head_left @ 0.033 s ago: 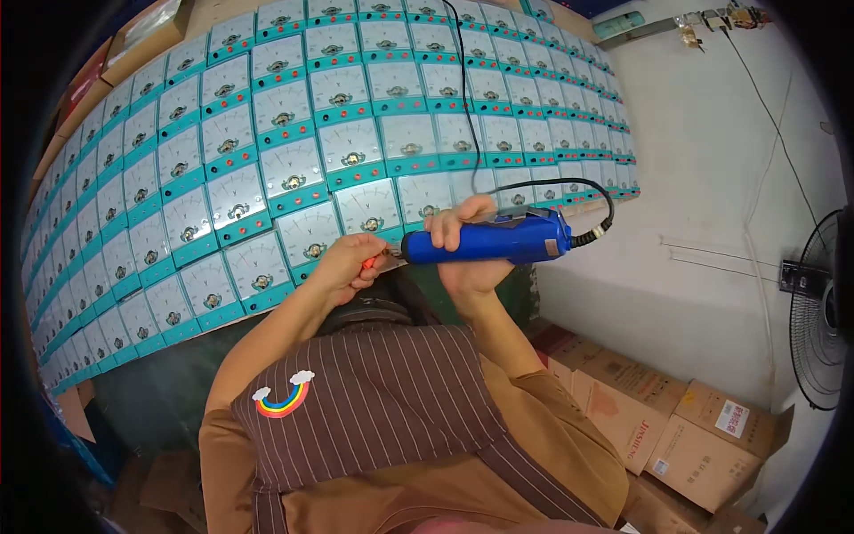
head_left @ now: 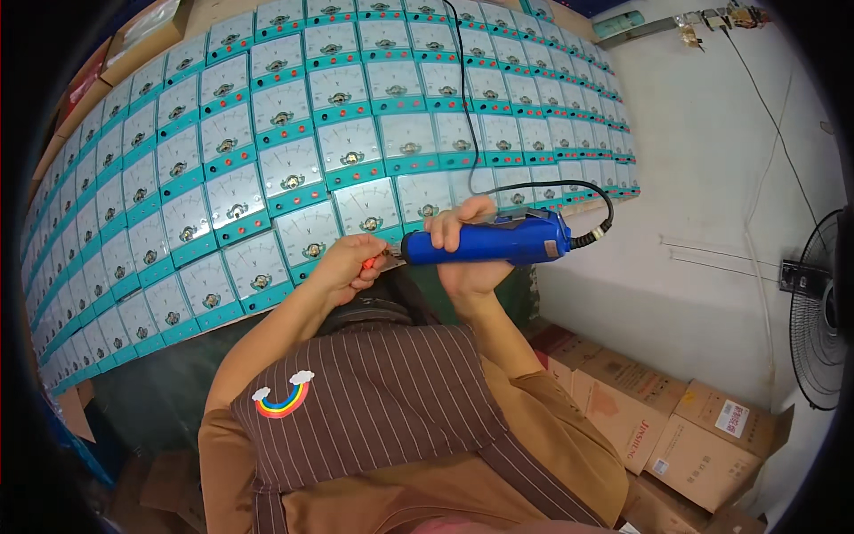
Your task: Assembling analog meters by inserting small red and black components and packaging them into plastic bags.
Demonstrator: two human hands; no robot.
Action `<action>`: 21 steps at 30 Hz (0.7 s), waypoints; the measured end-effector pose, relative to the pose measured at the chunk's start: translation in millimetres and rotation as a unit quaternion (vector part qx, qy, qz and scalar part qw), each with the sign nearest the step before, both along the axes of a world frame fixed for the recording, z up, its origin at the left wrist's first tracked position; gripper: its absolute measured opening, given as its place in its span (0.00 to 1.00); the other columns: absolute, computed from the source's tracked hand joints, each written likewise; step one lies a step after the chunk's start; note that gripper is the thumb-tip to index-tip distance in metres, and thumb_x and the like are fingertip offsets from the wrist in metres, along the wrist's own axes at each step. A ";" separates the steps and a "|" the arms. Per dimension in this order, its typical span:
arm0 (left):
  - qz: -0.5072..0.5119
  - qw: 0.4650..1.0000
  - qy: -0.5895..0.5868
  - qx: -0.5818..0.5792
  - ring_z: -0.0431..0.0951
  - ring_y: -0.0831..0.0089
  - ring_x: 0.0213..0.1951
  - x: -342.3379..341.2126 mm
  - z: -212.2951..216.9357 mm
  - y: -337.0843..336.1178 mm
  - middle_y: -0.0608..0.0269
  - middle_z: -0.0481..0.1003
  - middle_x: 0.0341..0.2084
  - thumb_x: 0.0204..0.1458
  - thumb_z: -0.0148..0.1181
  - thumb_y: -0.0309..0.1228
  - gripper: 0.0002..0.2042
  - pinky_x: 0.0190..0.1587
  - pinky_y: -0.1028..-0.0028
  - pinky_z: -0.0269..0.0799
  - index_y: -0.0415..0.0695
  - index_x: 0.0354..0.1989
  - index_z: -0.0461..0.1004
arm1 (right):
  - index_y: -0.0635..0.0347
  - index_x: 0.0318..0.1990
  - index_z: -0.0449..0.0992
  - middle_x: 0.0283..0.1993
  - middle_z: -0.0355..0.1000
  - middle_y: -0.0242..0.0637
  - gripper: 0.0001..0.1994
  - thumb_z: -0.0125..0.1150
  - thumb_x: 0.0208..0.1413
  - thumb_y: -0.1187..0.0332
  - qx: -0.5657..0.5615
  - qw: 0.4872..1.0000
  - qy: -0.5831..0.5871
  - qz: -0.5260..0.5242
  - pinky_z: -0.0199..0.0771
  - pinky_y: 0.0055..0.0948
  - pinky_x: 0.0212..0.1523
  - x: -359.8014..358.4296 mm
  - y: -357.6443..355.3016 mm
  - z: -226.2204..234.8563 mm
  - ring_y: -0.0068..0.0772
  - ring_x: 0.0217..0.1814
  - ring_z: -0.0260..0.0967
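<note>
Premises: workshop, evidenced by rows of matching dial meters [head_left: 350, 141] at eleven o'clock, corded blue tool [head_left: 498, 242] near centre, stacked cartons [head_left: 714, 449] at four o'clock.

Left hand [head_left: 349, 265] pinched and right hand [head_left: 473, 278] curled, a worker's forearms [head_left: 283, 331] slanted inward near the bench's [head_left: 218, 12] near edge.

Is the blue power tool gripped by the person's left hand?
No, the right hand grips the blue power tool, and the left hand holds a small red piece.

The power tool [head_left: 489, 242] looks smooth plastic, the meters [head_left: 365, 198] glossy, the cardboard boxes [head_left: 707, 452] matt, the apron [head_left: 382, 400] cloth.
</note>
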State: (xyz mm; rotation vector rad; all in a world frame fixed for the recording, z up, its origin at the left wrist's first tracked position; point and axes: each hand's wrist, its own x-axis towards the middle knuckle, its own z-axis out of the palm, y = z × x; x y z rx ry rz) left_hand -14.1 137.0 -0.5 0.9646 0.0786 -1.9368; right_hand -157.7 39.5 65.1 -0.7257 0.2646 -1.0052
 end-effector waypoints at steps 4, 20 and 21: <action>0.017 0.989 0.143 -0.020 0.57 0.85 0.14 1.5 4.1 4.0 0.66 0.64 0.18 0.56 0.48 0.29 0.06 0.11 0.87 0.48 0.39 0.35 0.67 | 0.56 0.36 0.68 0.19 0.65 0.37 0.29 0.36 0.51 0.37 0.143 0.987 -0.075 0.021 0.58 0.33 0.38 -16.1 -15.5 1.2 0.31 0.25 0.60; -0.011 0.999 -0.010 -0.035 0.58 0.85 0.13 4.6 -1.0 26.8 0.65 0.66 0.19 0.59 0.44 0.34 0.13 0.10 0.87 0.48 0.35 0.36 0.69 | 0.58 0.35 0.67 0.19 0.65 0.39 0.32 0.37 0.49 0.34 -0.092 0.971 0.131 -0.179 0.61 0.32 0.34 -45.6 -27.3 -43.2 0.34 0.23 0.62; -0.004 0.999 -0.022 -0.027 0.58 0.86 0.13 3.5 2.5 26.6 0.66 0.66 0.18 0.59 0.44 0.34 0.13 0.11 0.87 0.47 0.36 0.36 0.69 | 0.58 0.34 0.66 0.19 0.66 0.39 0.33 0.37 0.48 0.33 -0.090 0.971 0.131 -0.181 0.61 0.32 0.33 -46.2 -27.3 -46.4 0.34 0.23 0.62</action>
